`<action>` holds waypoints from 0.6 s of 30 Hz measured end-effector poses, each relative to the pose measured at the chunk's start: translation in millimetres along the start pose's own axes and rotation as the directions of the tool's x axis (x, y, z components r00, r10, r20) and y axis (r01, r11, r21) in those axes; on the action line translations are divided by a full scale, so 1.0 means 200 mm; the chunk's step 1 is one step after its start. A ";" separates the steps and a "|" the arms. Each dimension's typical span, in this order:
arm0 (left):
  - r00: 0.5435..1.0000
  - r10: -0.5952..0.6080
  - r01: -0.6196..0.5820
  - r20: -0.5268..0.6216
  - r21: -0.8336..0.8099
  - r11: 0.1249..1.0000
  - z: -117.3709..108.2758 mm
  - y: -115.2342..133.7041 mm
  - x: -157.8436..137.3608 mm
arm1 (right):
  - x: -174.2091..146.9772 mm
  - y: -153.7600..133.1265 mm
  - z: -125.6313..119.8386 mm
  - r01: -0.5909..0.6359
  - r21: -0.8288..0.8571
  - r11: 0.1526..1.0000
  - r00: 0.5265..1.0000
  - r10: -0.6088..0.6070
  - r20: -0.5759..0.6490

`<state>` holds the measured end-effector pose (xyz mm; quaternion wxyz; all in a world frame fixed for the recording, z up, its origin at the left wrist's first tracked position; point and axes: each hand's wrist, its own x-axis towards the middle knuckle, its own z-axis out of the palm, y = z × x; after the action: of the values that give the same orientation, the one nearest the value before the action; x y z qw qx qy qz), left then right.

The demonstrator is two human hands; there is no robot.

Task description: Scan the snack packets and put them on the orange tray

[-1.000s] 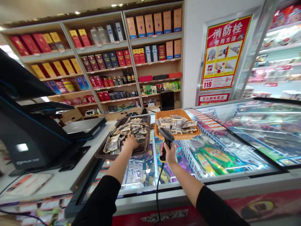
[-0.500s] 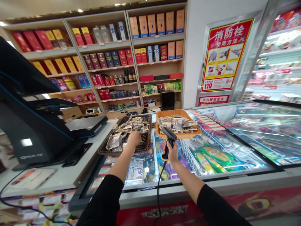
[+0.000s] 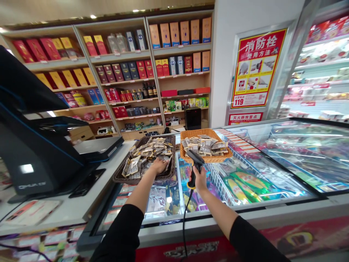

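My left hand [image 3: 159, 166] reaches into a dark brown wicker basket [image 3: 117, 177] at its near right part. Its fingers lie stretched over small clear-and-beige snack packets [image 3: 133, 165], touching them; the fingertips are partly hard to make out. My right hand [image 3: 200, 178] is wrapped round the handle of a black and yellow barcode scanner [image 3: 195, 158], held upright. The scanner's head overlaps the near edge of an orange wicker basket [image 3: 215, 159], which holds similar packets [image 3: 205, 145]. A black cable [image 3: 184, 218] hangs from the scanner.
Both baskets rest on a glass-topped chest freezer [image 3: 272, 209] full of packaged goods. On the left counter stand a dark checkout scale [image 3: 35, 160] and its weighing plate [image 3: 95, 145]. Shelves of boxed bottles [image 3: 141, 69] line the back wall.
My left hand has shifted slightly down within the dark basket, and packets now cover the bare wicker beside it. The right hand keeps holding the scanner nearly still.
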<state>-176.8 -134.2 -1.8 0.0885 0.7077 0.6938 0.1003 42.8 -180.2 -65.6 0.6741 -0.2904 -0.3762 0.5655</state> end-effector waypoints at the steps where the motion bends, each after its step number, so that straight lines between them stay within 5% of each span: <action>1: 1.000 -0.024 0.024 -0.006 0.006 1.000 0.00 0.00 0.00 | 0.00 0.00 0.00 0.002 -0.005 1.000 1.000 -0.002 0.001; 5: 0.995 -0.099 0.095 -0.033 -0.114 0.989 -0.01 -0.02 -0.01 | 0.00 0.00 0.00 0.003 -0.027 1.000 1.000 -0.003 0.000; 8: 0.965 -0.170 0.097 -0.201 -0.328 0.940 -0.02 -0.03 -0.01 | 0.00 -0.01 0.00 0.022 -0.067 0.998 1.000 -0.021 0.016; 10: 0.905 -0.258 0.065 -0.338 -0.490 0.869 -0.02 -0.02 -0.01 | -0.02 -0.02 0.00 0.062 -0.123 0.990 0.998 -0.057 0.037; 13: 0.855 -0.366 -0.057 -0.368 -0.768 0.637 -0.03 -0.01 -0.01 | -0.05 -0.05 0.01 0.122 -0.240 0.963 0.987 -0.091 0.134; 16: 0.889 -0.344 -0.162 -0.301 -0.911 0.379 -0.05 -0.01 -0.02 | -0.10 -0.08 0.02 0.160 -0.405 0.900 0.962 -0.050 0.269; 18: 0.904 -0.309 -0.206 -0.295 -0.934 0.290 -0.06 -0.02 -0.03 | -0.12 -0.09 0.04 0.233 -0.524 0.819 0.941 -0.054 0.334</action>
<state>-182.9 -140.7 7.9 0.3426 0.4501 0.5196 0.6404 44.0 -206.7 -50.0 0.5354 -0.3539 -0.6443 0.4160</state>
